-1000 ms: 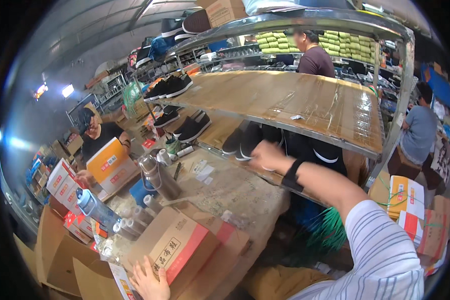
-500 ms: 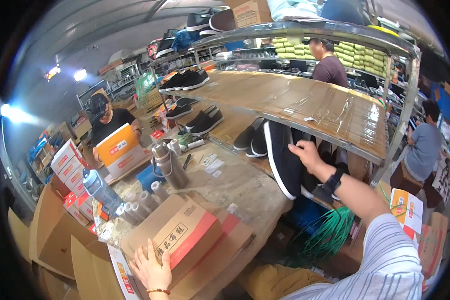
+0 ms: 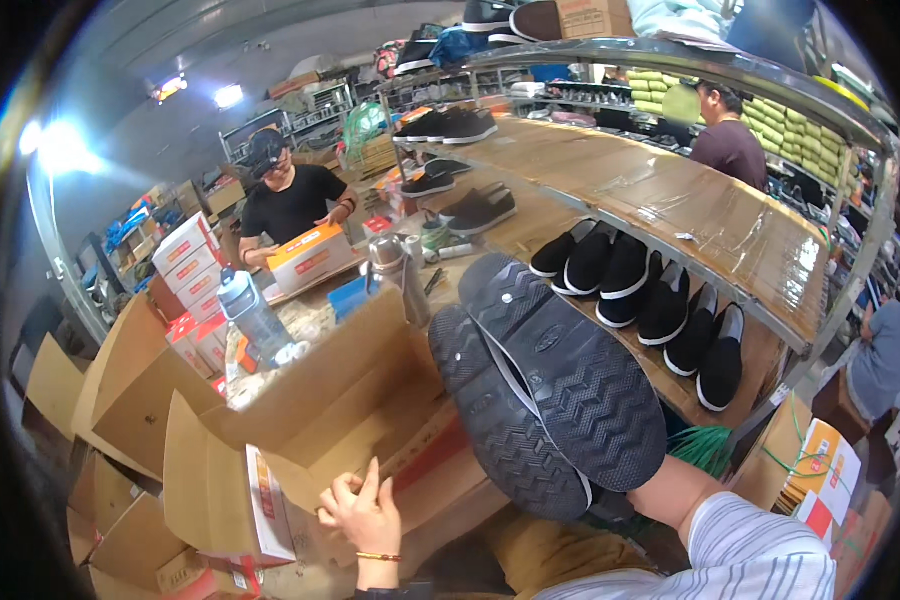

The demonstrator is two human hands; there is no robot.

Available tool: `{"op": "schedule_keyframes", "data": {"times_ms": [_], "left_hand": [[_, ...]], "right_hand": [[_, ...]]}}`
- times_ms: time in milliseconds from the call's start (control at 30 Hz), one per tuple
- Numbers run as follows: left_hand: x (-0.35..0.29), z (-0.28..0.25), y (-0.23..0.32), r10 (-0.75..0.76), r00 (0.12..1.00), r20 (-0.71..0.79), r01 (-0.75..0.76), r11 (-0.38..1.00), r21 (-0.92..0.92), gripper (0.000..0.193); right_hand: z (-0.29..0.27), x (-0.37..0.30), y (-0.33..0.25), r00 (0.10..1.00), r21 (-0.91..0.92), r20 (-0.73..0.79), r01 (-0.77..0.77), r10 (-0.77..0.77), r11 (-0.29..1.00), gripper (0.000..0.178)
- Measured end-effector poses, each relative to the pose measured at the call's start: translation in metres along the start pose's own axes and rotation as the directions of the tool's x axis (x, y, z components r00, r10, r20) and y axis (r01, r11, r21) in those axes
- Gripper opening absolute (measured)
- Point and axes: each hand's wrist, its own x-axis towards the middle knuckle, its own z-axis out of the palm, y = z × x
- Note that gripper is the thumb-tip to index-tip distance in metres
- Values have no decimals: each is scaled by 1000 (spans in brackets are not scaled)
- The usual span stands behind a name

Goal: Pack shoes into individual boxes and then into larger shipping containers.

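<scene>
A pair of black slip-on shoes [image 3: 590,400] is lifted in front of me, dark patterned soles facing me. My right hand [image 3: 662,490] grips the pair from behind, its fingers hidden by the soles. To the left of the shoes a brown cardboard shoe box [image 3: 315,390] stands with its lid raised and its inside showing. At the box's near side is my left hand [image 3: 362,515], empty, its fingers bent and apart.
Several black shoes [image 3: 620,265] line the lower shelf at right, under a board-topped shelf [image 3: 670,190]. Beyond the box are a steel flask [image 3: 400,265] and a water bottle [image 3: 255,315]. Across the table a person [image 3: 295,205] handles an orange-white box [image 3: 310,258]. Open cartons crowd the left.
My right hand has brought the shoes from the shelf edge toward me, turning their soles my way. The shoe box, closed under my left hand before, now has its lid up.
</scene>
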Motion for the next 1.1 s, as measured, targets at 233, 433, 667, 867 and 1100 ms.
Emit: {"op": "schedule_keyframes", "data": {"times_ms": [233,433,667,867,1100], "left_hand": [[2,-12,73,-2,916,401,370,388,-844,47],[70,-40,13,191,892,-410,-367,836,-409,54],[47,4,-26,328,945,12,-316,919,-234,27],[56,-21,-37,505,861,66,-476,843,-250,12],[80,-16,-118,-256,963,-84,189,864,-466,64]], "right_hand": [[5,9,23,997,45,56,-53,50,998,37],[-24,27,13,996,-264,17,-77,85,961,35],[83,119,17,570,-762,535,644,-623,-64,15],[33,153,53,628,-561,773,740,85,-370,17],[-25,188,18,910,-965,222,155,-350,-209,18]]}}
